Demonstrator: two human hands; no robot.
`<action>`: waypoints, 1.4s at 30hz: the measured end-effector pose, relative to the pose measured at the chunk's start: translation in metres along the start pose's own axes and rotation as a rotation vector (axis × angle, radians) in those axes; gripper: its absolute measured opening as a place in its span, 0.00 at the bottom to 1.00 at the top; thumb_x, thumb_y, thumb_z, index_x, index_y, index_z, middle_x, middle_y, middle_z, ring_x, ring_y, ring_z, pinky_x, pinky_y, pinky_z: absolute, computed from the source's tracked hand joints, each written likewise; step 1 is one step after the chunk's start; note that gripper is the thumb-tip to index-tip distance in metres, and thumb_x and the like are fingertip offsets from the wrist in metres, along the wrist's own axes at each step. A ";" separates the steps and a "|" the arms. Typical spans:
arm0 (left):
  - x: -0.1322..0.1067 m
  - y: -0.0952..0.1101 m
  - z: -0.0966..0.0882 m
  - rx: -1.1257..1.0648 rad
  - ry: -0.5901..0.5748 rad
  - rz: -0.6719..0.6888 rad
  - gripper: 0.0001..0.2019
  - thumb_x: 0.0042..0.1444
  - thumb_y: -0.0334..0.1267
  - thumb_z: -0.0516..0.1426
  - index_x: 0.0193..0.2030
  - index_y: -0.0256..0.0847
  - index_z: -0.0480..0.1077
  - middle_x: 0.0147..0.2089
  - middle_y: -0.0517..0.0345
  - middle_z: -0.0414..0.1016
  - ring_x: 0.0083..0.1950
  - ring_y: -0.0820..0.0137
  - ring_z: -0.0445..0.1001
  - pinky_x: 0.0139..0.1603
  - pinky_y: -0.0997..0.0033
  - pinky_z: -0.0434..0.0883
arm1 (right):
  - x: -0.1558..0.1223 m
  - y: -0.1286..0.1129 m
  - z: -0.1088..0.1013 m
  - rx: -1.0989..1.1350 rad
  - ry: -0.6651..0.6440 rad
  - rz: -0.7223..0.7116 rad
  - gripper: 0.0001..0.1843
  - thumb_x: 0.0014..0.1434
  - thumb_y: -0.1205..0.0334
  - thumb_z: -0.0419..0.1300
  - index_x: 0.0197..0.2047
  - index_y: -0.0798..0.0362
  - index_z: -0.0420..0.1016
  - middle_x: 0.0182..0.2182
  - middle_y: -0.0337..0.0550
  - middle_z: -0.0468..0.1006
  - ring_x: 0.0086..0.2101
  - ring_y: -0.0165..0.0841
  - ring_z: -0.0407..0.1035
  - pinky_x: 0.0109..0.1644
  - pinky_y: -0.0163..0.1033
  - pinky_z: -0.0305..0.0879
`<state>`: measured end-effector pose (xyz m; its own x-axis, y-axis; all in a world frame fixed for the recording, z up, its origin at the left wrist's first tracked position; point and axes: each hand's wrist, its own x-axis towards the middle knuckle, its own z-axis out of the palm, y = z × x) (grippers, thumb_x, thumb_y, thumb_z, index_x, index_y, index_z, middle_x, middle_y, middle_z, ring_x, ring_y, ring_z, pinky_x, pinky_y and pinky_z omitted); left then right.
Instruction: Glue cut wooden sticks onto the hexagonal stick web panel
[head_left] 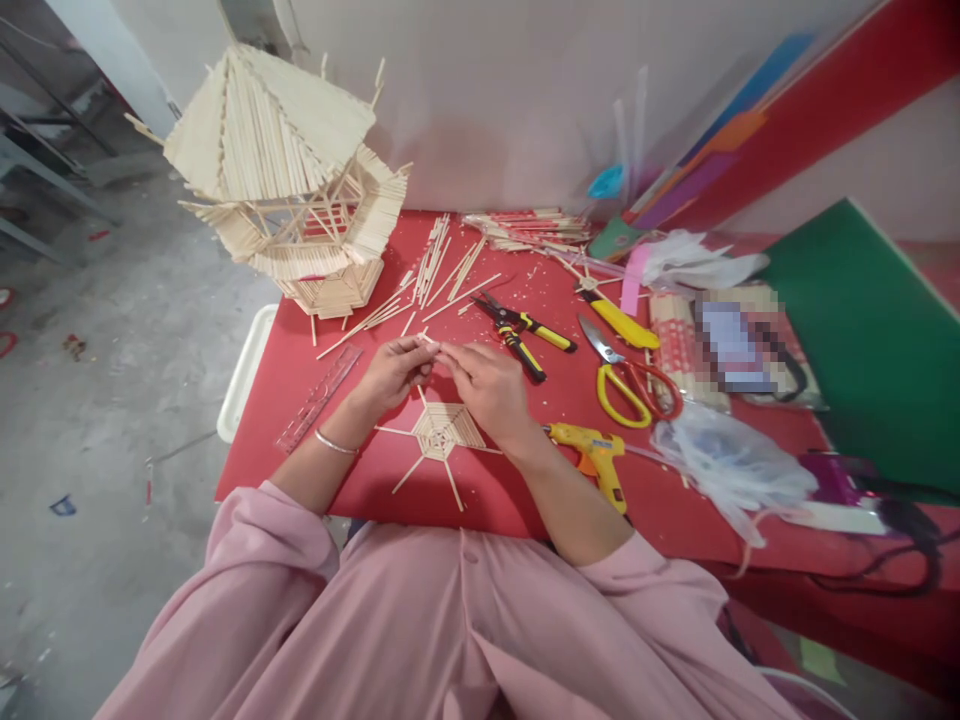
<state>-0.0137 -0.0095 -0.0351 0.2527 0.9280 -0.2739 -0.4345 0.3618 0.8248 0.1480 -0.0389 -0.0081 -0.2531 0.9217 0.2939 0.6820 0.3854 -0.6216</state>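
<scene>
Where left hand (396, 370) meets right (489, 385), a stick (427, 338) shows.

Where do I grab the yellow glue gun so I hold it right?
Probably by the handle, coming from the near right: the glue gun lies on its side, its handle toward the near side of the table, its nozzle, maybe hot, pointing left.

A pale wall (480, 100) with a slanting red band (847, 95) rises behind a red table (262, 470), grey floor (142, 390) (littered with small scraps (73, 346)) lying leftward.
</scene>
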 end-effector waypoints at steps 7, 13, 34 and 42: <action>0.001 0.000 0.001 0.134 0.119 0.193 0.17 0.49 0.48 0.72 0.29 0.36 0.75 0.22 0.62 0.75 0.17 0.82 0.63 0.16 0.80 0.57 | -0.006 -0.002 0.000 -0.308 0.047 -0.071 0.21 0.73 0.57 0.49 0.53 0.53 0.82 0.40 0.51 0.82 0.39 0.38 0.73 0.41 0.40 0.63; -0.001 0.002 -0.002 0.087 0.017 0.242 0.22 0.40 0.53 0.74 0.31 0.35 0.78 0.22 0.59 0.78 0.16 0.79 0.69 0.16 0.80 0.62 | -0.003 -0.007 0.001 -0.150 -0.039 0.028 0.19 0.71 0.58 0.50 0.40 0.52 0.82 0.33 0.48 0.81 0.34 0.34 0.71 0.38 0.38 0.59; -0.006 0.004 -0.003 -0.091 -0.189 0.099 0.24 0.40 0.56 0.75 0.32 0.38 0.76 0.18 0.67 0.66 0.16 0.82 0.62 0.15 0.82 0.56 | -0.002 -0.016 0.003 1.559 -0.428 0.716 0.18 0.49 0.51 0.76 0.32 0.55 0.78 0.17 0.26 0.62 0.16 0.16 0.41 0.17 0.25 0.39; -0.001 0.010 0.004 0.189 -0.170 0.186 0.26 0.46 0.58 0.71 0.27 0.37 0.70 0.21 0.64 0.72 0.17 0.82 0.63 0.19 0.79 0.60 | 0.001 -0.001 0.000 1.532 -0.523 0.697 0.20 0.58 0.49 0.69 0.27 0.53 0.68 0.17 0.26 0.57 0.17 0.19 0.45 0.19 0.26 0.45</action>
<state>-0.0151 -0.0074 -0.0246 0.3318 0.9427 -0.0366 -0.3226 0.1499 0.9346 0.1475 -0.0383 -0.0072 -0.6045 0.7153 -0.3506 -0.3724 -0.6429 -0.6694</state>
